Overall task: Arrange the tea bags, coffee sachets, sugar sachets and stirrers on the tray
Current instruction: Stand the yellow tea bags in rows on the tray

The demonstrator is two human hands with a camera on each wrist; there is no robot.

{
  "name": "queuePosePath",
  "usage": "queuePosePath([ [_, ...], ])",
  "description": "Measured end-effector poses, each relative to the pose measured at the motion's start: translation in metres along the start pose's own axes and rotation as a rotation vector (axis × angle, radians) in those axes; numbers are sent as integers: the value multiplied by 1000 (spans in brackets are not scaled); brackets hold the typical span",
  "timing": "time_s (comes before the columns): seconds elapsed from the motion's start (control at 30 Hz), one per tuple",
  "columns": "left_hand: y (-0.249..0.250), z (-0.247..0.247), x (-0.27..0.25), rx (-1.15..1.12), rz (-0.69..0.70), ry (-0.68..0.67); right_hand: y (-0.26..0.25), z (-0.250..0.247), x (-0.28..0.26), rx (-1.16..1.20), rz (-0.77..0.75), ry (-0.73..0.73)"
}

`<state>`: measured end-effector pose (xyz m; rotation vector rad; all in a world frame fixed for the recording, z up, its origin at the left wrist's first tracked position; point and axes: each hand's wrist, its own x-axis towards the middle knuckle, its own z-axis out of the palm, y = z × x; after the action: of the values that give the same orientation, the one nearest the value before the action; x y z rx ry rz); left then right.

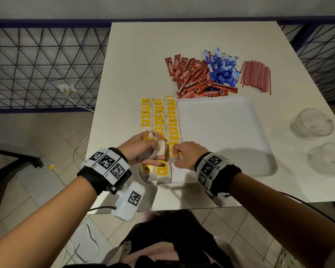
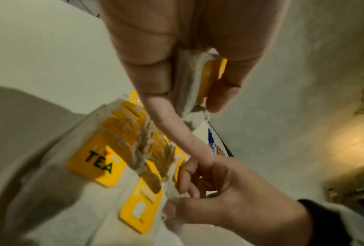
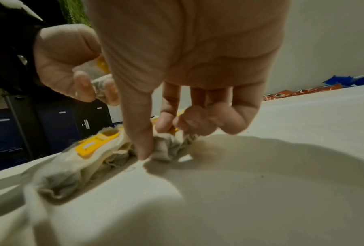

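Note:
Yellow-tagged tea bags lie in three rows along the left part of the white tray. My left hand hovers over the near end of the rows and grips a small bunch of tea bags between thumb and fingers. My right hand is down at the near end of the right row, pinching a tea bag that lies in the tray. Red coffee sachets, blue sugar sachets and red stirrers lie in heaps on the table behind the tray.
Two clear glass bowls stand at the right edge of the white table. The table's front edge runs just below my wrists. A dark mesh railing is to the left, over a tiled floor.

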<state>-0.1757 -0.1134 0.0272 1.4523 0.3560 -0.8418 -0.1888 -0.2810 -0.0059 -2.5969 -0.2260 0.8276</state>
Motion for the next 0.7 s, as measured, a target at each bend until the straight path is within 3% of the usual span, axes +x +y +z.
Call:
queuePosePath([
  [0.1,-3,-4,0,-117,0,-58,1,-5,-4,137,-22,23],
  [0.33,-6,-5,-1,-237,6,-92,-10,-23,-11,824,50,22],
  [0.6,-2,0,-1,-253,31,-81,-13,-24,-10,736,38,125],
  [0.7,1,-2,-1,-244,35,38,-13,-32,-11,771,81,166],
])
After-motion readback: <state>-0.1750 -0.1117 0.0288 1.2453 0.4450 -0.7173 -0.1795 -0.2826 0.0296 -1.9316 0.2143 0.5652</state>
